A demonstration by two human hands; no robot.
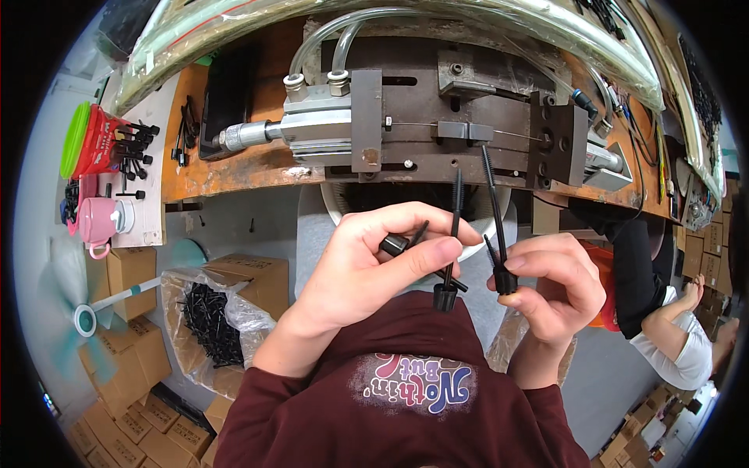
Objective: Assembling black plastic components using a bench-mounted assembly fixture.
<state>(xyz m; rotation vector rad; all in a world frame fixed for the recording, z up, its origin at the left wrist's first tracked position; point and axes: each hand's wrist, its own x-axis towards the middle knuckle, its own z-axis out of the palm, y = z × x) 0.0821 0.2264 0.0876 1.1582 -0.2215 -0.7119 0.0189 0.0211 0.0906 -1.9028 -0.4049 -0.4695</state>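
Item: black brush-tipped wands, slim dark stems with bristled ends and short ribbed cylindrical caps; several are in hand, above the lap and just short of the bench edge.

Left hand (351,261), bare: thumb and forefinger are closed on one upright wand (456,207), its cap (445,297) hanging below the grip; more wands lie crosswise in the fingers, count uncertain.

Right hand (555,285), bare: fingertips pinch the cap of a taller upright wand (495,195); a shorter bristled tip stands just beside it, and I cannot tell whether it is a separate wand. The two hands are apart, their wands near each other.

Handling, my judgement: very light; cap rigid, probably smooth plastic; stem thin and springy; bristles soft and easily crushed. I would take hold by the cap, where the ribs should resist slipping, and keep pressure off the brush end.

Containers, as I see them from here:
- Clear crinkled plastic bag (256,318), open-mouthed, at lower left: a heap of loose black slender pieces (211,327).
- Red tub with a bright green rim (109,140), far left: contents hidden from me; black capped wands (134,148) cluster just beside it.
- Pink handled mug (97,221), near the tub: contents not readable.
- Orange-red container (605,273), partly behind the right hand: contents hidden.
- Brown cardboard cartons (125,366), stacked at lower left: contents unseen.
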